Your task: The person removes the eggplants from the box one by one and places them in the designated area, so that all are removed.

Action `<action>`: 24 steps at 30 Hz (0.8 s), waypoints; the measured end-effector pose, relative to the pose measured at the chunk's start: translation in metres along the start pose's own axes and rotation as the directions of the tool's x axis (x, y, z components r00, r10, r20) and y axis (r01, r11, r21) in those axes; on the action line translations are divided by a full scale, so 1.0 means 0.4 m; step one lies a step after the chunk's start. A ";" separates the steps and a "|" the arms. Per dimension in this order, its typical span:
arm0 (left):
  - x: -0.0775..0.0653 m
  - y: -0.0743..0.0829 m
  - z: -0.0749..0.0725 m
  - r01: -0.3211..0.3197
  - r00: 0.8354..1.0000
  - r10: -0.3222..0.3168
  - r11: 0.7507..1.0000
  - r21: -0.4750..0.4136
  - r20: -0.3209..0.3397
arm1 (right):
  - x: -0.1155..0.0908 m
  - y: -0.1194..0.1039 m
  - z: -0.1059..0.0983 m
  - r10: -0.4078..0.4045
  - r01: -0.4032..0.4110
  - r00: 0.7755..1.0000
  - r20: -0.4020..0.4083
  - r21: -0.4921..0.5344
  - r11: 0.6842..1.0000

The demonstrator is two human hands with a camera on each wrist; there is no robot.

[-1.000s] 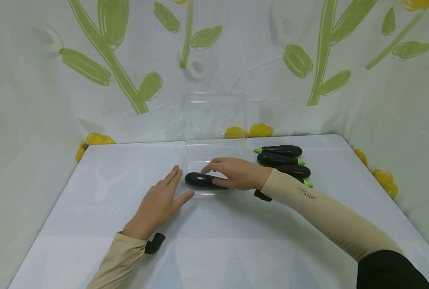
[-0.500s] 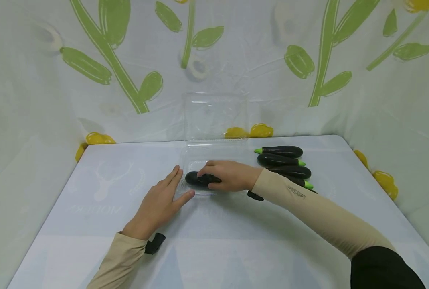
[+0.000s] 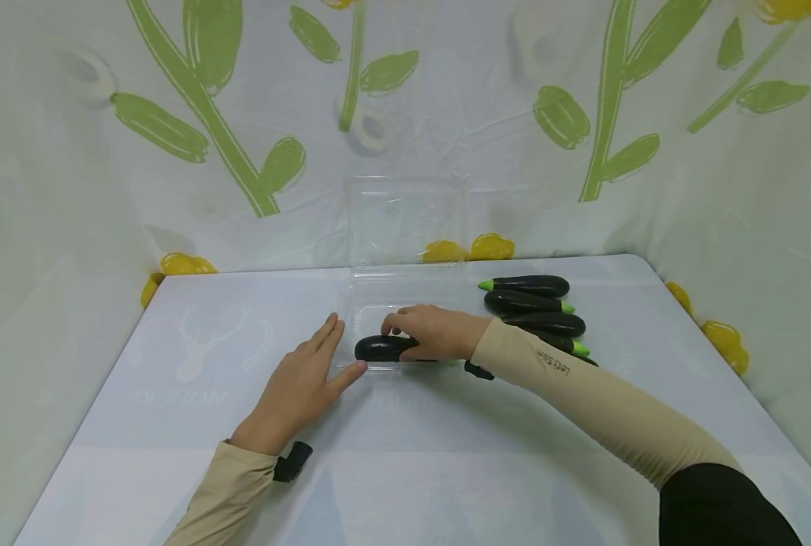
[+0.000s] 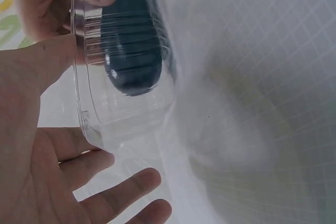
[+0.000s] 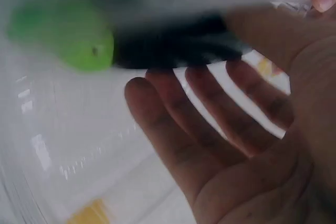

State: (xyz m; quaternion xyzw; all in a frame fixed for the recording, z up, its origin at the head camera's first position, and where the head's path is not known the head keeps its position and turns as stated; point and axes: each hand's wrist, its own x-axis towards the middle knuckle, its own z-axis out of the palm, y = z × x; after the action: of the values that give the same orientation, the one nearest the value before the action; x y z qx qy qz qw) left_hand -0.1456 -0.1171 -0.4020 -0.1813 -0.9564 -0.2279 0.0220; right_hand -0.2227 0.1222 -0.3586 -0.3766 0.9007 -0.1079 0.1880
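A glossy dark eggplant [image 3: 381,349] lies lengthwise inside a clear plastic clamshell box [image 3: 405,271], along its front wall. My right hand [image 3: 439,334] reaches over the box and holds the eggplant, thumb on the front side and bent fingers on the far side. The right wrist view shows its green stem end [image 5: 86,51] pointing away from the hand. My left hand [image 3: 296,390] rests at the box's left end, fingers extended along the wall and thumb at the front corner. Through the ribbed clear wall, the left wrist view shows the eggplant's rounded end [image 4: 131,66].
Several more eggplants [image 3: 535,285] with green stems lie in a stack of rows to the right of the box, partly behind the right forearm. The box's lid [image 3: 405,220] stands upright at the back, against a plant-patterned curtain [image 3: 446,114].
My right hand has shifted the eggplant slightly toward the box's front wall, its fingers now arched behind it. The left hand has stayed in place.
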 end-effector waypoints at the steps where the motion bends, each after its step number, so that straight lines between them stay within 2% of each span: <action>1: 0.000 0.000 0.000 0.001 1.000 -0.001 1.000 0.001 0.001 | 0.000 0.000 0.002 0.006 -0.006 1.000 0.006 -0.002 1.000; 5: -0.001 0.001 0.001 0.005 1.000 -0.005 1.000 0.002 0.005 | 0.001 -0.001 0.006 0.024 -0.024 1.000 0.010 -0.006 1.000; 10: 0.000 0.002 0.003 0.003 1.000 -0.003 1.000 0.002 0.002 | -0.004 0.002 0.006 0.008 -0.009 1.000 -0.002 -0.027 1.000; 14: 0.002 0.003 0.004 0.004 1.000 -0.004 1.000 -0.003 0.005 | -0.019 0.006 -0.006 -0.017 0.016 0.999 -0.051 -0.026 1.000; 17: 0.001 0.003 0.004 0.006 1.000 -0.006 1.000 -0.004 0.010 | -0.039 0.009 -0.027 -0.047 0.044 0.992 -0.118 -0.028 0.999; 20: 0.000 0.002 0.003 0.005 1.000 -0.005 1.000 0.001 0.012 | -0.063 0.012 -0.053 -0.106 0.098 0.973 -0.206 -0.047 0.994; 24: 0.001 0.000 0.002 0.003 1.000 -0.003 1.000 0.012 0.007 | -0.103 0.016 -0.089 -0.187 0.169 0.925 -0.330 -0.084 0.982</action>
State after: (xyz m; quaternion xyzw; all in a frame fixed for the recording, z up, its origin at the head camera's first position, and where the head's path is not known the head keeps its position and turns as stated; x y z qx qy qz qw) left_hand -0.1457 -0.1166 -0.4027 -0.1804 -0.9581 -0.2217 0.0192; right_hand -0.2154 0.1581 -0.3179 -0.4378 0.8842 -0.1628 0.0105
